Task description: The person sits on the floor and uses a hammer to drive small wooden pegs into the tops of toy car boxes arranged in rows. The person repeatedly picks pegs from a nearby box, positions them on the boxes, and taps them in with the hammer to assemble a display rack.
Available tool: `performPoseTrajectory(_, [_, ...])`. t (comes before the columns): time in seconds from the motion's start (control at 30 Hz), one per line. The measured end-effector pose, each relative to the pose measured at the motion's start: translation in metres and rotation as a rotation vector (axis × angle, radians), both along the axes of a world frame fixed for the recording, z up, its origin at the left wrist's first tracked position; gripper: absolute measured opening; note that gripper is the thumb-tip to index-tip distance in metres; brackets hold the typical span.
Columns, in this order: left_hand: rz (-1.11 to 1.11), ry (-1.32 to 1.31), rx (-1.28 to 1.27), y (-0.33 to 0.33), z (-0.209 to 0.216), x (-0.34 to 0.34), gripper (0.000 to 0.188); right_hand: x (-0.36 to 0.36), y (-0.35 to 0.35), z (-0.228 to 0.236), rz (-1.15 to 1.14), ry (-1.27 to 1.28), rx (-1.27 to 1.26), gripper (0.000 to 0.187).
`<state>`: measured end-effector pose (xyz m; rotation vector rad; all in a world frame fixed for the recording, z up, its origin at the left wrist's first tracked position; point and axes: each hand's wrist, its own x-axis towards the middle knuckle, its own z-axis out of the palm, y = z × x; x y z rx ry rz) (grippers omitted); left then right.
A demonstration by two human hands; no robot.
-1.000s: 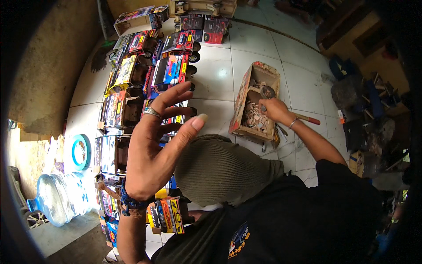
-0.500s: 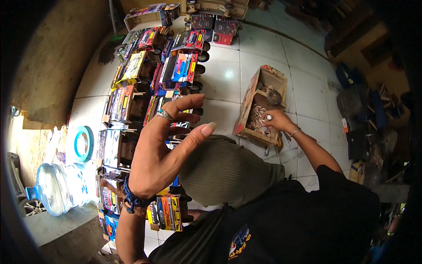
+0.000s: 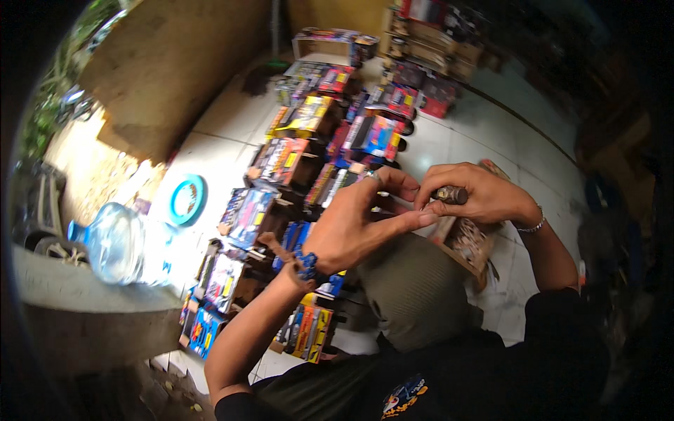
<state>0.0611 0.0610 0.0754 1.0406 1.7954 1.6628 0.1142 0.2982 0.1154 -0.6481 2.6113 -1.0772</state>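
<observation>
My right hand (image 3: 484, 191) is closed around a dark brown, short cylindrical object (image 3: 451, 195), perhaps a tool handle; motion blur hides its exact kind. My left hand (image 3: 365, 214), with a ring and a blue cord bracelet, has its thumb and fingers brought together against the right fingertips. Anything pinched where the two hands meet is too small to make out. Below and behind the right hand stands a wooden box (image 3: 483, 270) holding many small light-coloured pieces, partly covered by the hand. Rounded olive ribbed cloth (image 3: 421, 295) lies beneath my hands.
Rows of brightly printed toy trucks (image 3: 309, 116) stand on the white tiled floor to the left. Farther left are a large clear water bottle (image 3: 116, 242) and a blue ring-shaped basin (image 3: 187, 200). Wooden truck bodies (image 3: 428, 45) are stacked at the back. Dark clutter lines the right side.
My right hand has come up out of the wooden box with the brown object and moved left to meet my left hand. The left fingers have closed inward. The view has shifted.
</observation>
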Motion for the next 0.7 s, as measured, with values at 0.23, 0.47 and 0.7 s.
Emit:
performPoseTrajectory(0.23, [0.048,-0.217,0.067,-0.023,-0.002,-0.013,0.051,-0.015,-0.041,0.018,-0.095,0.017,-0.063,0.023])
performPoseTrajectory(0.47, [-0.074,-0.413,0.123,-0.021,-0.015,-0.02,0.042,-0.002,-0.053,0.009,-0.335,0.097,-0.266,0.038])
performPoseTrajectory(0.7, [0.035,-0.394,0.072,-0.051,-0.013,-0.05,0.044,-0.017,-0.039,0.011,-0.31,0.235,-0.276,0.032])
